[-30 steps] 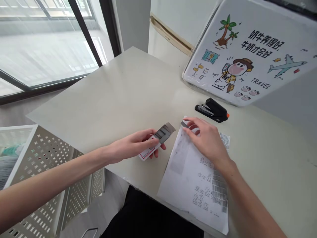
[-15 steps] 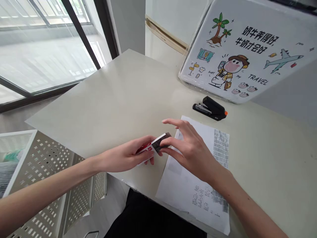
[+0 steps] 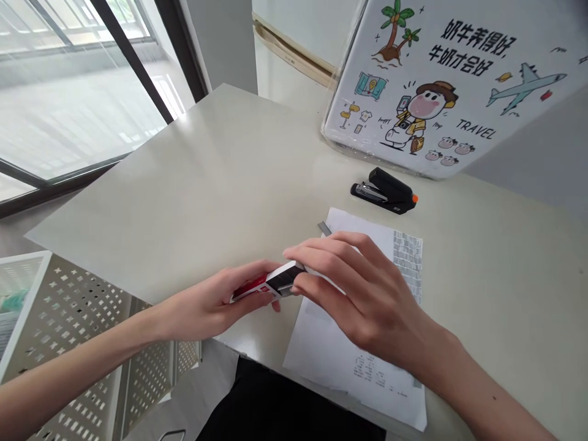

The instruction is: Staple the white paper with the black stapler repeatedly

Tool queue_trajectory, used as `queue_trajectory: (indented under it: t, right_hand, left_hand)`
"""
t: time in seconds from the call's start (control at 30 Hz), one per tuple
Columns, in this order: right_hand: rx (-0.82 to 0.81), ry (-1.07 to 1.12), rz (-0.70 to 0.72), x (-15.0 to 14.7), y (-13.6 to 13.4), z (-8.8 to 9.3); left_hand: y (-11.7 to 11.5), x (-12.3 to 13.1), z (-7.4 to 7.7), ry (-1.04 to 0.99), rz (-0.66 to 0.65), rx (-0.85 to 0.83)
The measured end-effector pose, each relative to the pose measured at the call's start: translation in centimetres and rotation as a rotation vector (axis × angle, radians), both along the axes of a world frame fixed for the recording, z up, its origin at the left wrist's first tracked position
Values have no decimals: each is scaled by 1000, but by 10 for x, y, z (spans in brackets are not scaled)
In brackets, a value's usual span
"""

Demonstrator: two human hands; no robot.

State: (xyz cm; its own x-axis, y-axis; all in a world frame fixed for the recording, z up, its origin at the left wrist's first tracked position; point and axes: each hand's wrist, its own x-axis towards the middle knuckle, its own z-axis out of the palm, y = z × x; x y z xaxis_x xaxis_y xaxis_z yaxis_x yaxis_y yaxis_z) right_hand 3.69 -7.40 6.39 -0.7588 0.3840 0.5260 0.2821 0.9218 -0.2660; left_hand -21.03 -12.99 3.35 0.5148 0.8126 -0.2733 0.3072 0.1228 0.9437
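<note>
My left hand (image 3: 215,303) is wrapped round a small red, white and dark box (image 3: 257,286), held tilted above the table. The fingertips of my right hand (image 3: 358,288) press at the box's dark right end, thumb below and fingers above. Beneath my right hand lie printed paper sheets (image 3: 321,343). A small grey strip (image 3: 324,229) shows at the sheets' upper left edge. Beyond them sits a black stapler (image 3: 386,191) with an orange tip, its top arm raised.
The pale table (image 3: 184,196) extends to the left and right. A large white printed case (image 3: 413,92) stands at the back right. White perforated baskets (image 3: 68,306) are below the table's left edge, near a glass door (image 3: 92,92).
My right fingers have closed in on the box end, where they were more spread before. A grey strip now shows by the sheets. The camera view has shifted slightly.
</note>
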Motion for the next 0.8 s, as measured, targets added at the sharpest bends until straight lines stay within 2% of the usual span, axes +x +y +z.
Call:
queue_trajectory:
  t: [0.1,0.2,0.3,0.43,0.5,0.57,0.67,0.73,0.8]
  right_hand:
    - [-93,49,-48,15,-9,16]
    - [-114,57,-245,35,-6,18]
    - [-108,43,-421,47,12,-3]
    - [-145,-44,-519,48,37,-44]
    - [-149,-64,-560,46,41,-53]
    - [-162,-22,-579,43,37,-49]
    - [-239,130,-539,39,19,-27]
    - [-378,248,-477,36,1,-13]
    - [-595,347,-421,31,-17,-7]
  left_hand:
    - [-2,-2,0,-8,3,27]
    - [-5,-7,0,15,-34,12]
    - [-9,-11,1,65,-64,26]
    - [-14,-12,3,125,-33,63]
    - [-15,-11,5,99,-47,74]
    - [-14,-9,7,51,-63,88]
    - [-12,-6,10,11,-77,88]
    - [-10,-6,12,13,-84,78]
    - [-10,-5,13,33,-95,76]
